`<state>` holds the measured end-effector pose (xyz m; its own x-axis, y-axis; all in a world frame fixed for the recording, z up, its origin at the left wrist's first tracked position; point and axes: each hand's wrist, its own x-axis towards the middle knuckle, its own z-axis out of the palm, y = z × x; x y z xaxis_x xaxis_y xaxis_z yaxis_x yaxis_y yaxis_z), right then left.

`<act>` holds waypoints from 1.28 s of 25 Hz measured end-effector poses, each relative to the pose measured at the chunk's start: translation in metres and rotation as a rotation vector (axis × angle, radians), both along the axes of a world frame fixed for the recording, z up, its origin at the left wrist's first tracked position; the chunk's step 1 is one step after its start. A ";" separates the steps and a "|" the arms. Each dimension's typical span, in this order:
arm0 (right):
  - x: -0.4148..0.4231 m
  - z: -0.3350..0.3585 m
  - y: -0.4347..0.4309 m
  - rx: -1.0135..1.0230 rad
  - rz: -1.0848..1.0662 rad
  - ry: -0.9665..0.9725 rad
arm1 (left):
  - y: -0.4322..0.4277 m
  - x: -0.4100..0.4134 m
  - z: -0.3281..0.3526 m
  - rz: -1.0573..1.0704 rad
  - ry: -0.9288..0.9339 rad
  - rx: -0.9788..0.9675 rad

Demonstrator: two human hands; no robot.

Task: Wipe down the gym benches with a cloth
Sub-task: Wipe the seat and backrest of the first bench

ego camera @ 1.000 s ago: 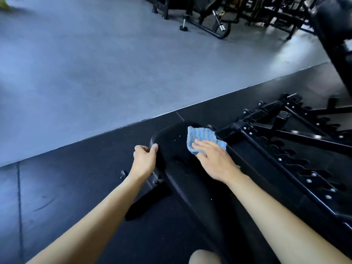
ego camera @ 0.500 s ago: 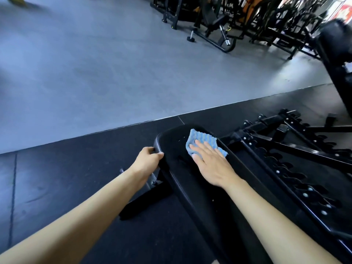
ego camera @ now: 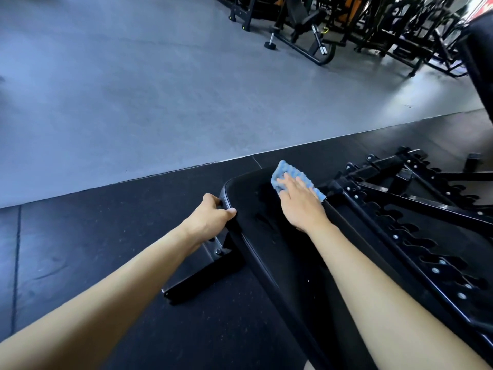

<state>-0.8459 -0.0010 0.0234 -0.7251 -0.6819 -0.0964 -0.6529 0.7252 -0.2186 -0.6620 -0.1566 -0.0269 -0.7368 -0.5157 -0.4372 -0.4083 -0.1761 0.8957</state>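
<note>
Right now, at the centre of the frame, my right grip [ego camera: 300, 202] lies flat, its straight fingers pressing a light blue ribbed cloth [ego camera: 285, 169] onto the far end of the black padded gym bench [ego camera: 264, 236]. My left grip [ego camera: 210, 220] curls around the bench's left edge, thumb on top. A black notched metal frame [ego camera: 416, 225] lies just right of the bench on the black rubber mat [ego camera: 93, 236]. Grey floor [ego camera: 160, 102] and dark machines [ego camera: 346, 28] fill the upper frame.

a gym: black padded bench [ego camera: 269, 236], rubber floor mats [ego camera: 106, 236], weight machines [ego camera: 346, 25] lining a grey floor [ego camera: 160, 89].
</note>
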 end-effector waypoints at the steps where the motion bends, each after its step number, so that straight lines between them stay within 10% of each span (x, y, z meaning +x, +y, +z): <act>1: 0.001 -0.001 -0.009 0.021 -0.046 0.020 | -0.003 -0.001 -0.002 -0.033 -0.007 -0.009; 6: 0.050 -0.004 -0.006 -0.122 0.209 -0.061 | -0.003 0.002 0.013 -0.028 0.002 -0.024; 11: 0.001 0.000 -0.008 -0.030 -0.034 -0.013 | -0.002 0.006 0.021 -0.070 -0.017 -0.080; 17: 0.062 -0.004 -0.003 -0.058 0.402 -0.032 | -0.002 0.008 0.026 -0.063 -0.002 -0.076; 22: 0.020 -0.001 -0.054 0.038 0.105 -0.047 | -0.004 0.010 0.026 -0.076 0.037 -0.030; 28: 0.058 -0.006 -0.081 -0.043 0.579 -0.038 | -0.011 0.012 0.026 -0.179 0.006 -0.151; 32: 0.036 0.002 -0.119 0.181 0.360 0.071 | -0.016 0.017 0.026 -0.186 -0.143 -0.305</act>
<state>-0.8098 -0.1196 0.0252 -0.4522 -0.8700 -0.1967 -0.8810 0.4700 -0.0537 -0.6450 -0.1726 -0.0013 -0.7727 -0.5015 -0.3892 -0.5327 0.1789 0.8272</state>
